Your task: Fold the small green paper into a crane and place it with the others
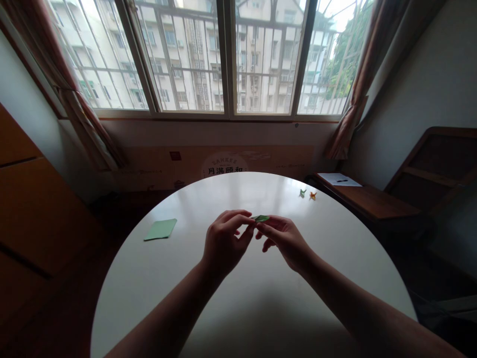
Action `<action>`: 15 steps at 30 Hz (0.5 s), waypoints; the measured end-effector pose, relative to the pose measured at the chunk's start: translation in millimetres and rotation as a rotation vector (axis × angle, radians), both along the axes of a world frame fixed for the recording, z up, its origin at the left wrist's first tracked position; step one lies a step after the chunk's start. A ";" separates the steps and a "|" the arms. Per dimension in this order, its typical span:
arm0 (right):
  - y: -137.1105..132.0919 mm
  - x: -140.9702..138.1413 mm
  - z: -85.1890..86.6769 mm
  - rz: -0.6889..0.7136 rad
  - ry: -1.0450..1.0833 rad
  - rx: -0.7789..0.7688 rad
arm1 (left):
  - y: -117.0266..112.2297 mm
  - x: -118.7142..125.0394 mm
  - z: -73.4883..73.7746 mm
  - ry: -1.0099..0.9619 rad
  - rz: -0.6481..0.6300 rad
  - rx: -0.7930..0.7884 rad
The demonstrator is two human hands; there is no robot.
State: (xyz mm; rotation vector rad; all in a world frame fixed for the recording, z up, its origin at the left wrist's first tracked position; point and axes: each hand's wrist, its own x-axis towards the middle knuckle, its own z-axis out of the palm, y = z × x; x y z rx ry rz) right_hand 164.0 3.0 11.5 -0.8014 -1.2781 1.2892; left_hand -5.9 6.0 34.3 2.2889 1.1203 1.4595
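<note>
Over the middle of the white round table, a small piece of folded green paper (pixel 261 218) is held up between both hands. My left hand (pixel 228 238) pinches its left end between thumb and forefinger. On the other side, my right hand (pixel 282 234) grips it with the thumb in front and fingers behind, the lower fingers curled loosely. Fingertips hide part of the paper, so its exact folded shape is hard to make out.
A stack of square green paper (pixel 160 229) lies on the table (pixel 149 298) at left. Two small folded paper figures, one green (pixel 302 193) and one orange (pixel 313 196), stand near the far right edge. Beyond is a wooden chair (pixel 372 204) bearing a white sheet (pixel 337 179) and pen.
</note>
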 end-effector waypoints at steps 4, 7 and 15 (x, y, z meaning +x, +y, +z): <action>-0.1 -0.2 -0.4 0.022 0.040 -0.030 | 1.9 -2.3 1.9 0.012 -0.021 0.084; 0.4 -0.3 -0.7 0.002 0.035 -0.033 | 2.8 -2.3 1.5 -0.016 -0.022 0.055; 0.3 -1.0 -0.4 -0.030 0.021 0.003 | 3.0 -1.9 2.8 -0.115 -0.061 -0.050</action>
